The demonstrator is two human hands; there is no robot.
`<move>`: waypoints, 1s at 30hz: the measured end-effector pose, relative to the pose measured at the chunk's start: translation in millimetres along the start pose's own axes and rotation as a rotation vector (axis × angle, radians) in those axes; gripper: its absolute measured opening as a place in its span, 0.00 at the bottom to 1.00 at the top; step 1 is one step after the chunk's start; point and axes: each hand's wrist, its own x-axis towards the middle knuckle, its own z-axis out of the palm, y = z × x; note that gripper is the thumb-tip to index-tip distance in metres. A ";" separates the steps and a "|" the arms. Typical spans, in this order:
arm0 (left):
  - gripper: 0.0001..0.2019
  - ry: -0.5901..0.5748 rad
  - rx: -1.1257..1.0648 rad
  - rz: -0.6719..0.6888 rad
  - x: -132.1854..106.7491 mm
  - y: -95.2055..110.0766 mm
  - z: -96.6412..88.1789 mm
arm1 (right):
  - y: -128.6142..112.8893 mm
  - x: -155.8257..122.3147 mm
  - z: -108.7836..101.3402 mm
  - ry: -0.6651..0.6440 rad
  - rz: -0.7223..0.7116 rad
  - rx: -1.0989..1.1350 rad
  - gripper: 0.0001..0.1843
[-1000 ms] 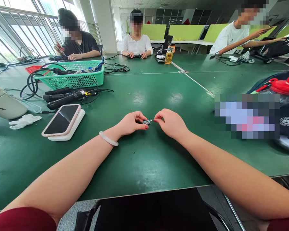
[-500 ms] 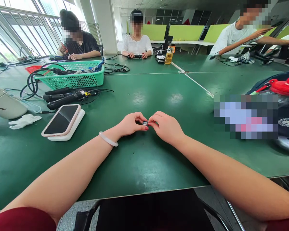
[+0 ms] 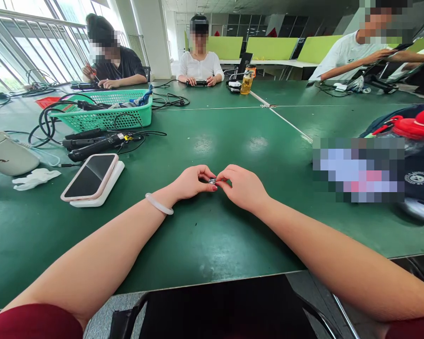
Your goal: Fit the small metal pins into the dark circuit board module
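Note:
A small silvery-black metallic piece (image 3: 212,181), too small to name exactly, is pinched between the thumb and fingers of my left hand (image 3: 192,182). My right hand (image 3: 243,186) meets it from the other side, its thumb and index finger closed at the piece's right end. Both hands are close together just over the green table (image 3: 205,245), fingertips nearly touching. Whether the right fingertips hold a separate part is hidden. A pale bangle (image 3: 159,204) circles my left wrist.
Left of my hands lie a phone (image 3: 92,176) on a white box, black handheld devices (image 3: 95,143), crumpled tissue (image 3: 36,179) and a green basket (image 3: 109,115) of cables. A dark bag (image 3: 419,160) with a red item lies right. Several people sit across the table; a bottle (image 3: 247,81) stands far off.
My hands stay in nearly the same place, with the small metallic piece slightly turned between the fingertips. The person at far right has shifted a little.

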 end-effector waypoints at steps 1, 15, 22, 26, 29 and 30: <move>0.16 0.000 0.006 -0.002 -0.1 0.1 0.1 | 0.2 0.3 0.3 -0.006 0.001 0.004 0.06; 0.15 0.003 0.020 -0.005 -0.9 1.8 0.2 | 0.2 0.4 -2.3 0.010 0.003 0.028 0.09; 0.16 0.063 -0.112 -0.007 0.8 -0.8 0.2 | 6.2 0.8 -5.3 0.008 0.086 0.051 0.10; 0.19 0.069 -0.158 -0.048 0.9 -1.0 -1.3 | 6.6 -0.1 -1.8 -0.006 0.064 0.032 0.10; 0.20 0.069 -0.191 -0.067 -0.7 2.4 -3.1 | 4.4 -0.8 0.7 0.035 0.029 0.005 0.12; 0.21 0.066 -0.206 -0.065 -1.6 4.3 -3.5 | 3.7 -0.9 1.5 0.052 0.023 -0.008 0.13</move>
